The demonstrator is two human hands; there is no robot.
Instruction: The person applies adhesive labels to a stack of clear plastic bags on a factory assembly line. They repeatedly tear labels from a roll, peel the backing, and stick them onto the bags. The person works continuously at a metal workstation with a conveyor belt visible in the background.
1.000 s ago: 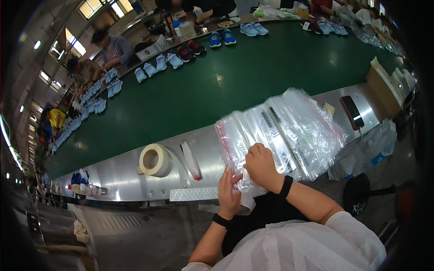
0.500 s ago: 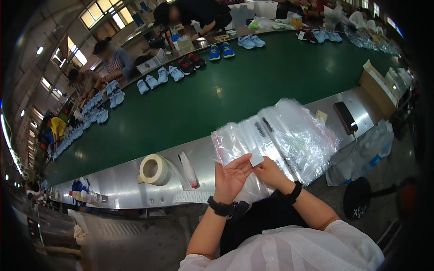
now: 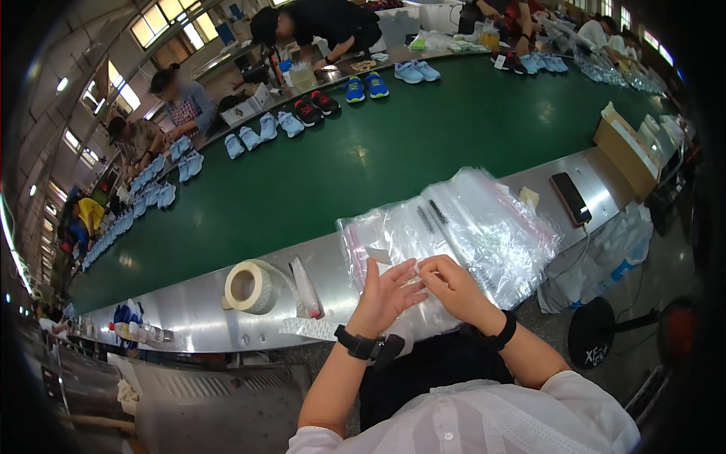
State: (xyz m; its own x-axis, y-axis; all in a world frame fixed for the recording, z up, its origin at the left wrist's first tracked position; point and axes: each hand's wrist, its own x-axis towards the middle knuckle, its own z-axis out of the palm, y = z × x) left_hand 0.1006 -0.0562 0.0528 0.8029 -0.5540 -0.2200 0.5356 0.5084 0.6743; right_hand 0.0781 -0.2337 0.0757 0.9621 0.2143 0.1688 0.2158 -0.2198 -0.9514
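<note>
Fingers (image 3: 414, 270) of both hands pinching a small white paper piece (image 3: 408, 266) between them, right over the near edge of a pile of clear plastic bags (image 3: 461, 227). Left hand (image 3: 386, 296) with fingers spread and thumb pressed to the paper. Right hand (image 3: 454, 287) curled, fingertips closed on the same piece. Hard to tell whether the paper is a sticker or a tag, too small to see well. A black band on each wrist.

Bags lying flat on the shiny metal worktop (image 3: 189, 310), some with red strips along one edge. Left of the hands, a roll of white tape (image 3: 249, 287) and a thin pink-and-white tube-like thing (image 3: 305, 287) just beside it. A strip of white labels (image 3: 310, 328) hanging at the worktop edge. Far right, a dark phone (image 3: 569, 198) with a cord, near a cardboard box (image 3: 626, 155).

Beyond the worktop, a wide green belt (image 3: 340, 181) with pairs of blue shoes (image 3: 249, 136) along its far side. Other people bent over the far edge.
</note>
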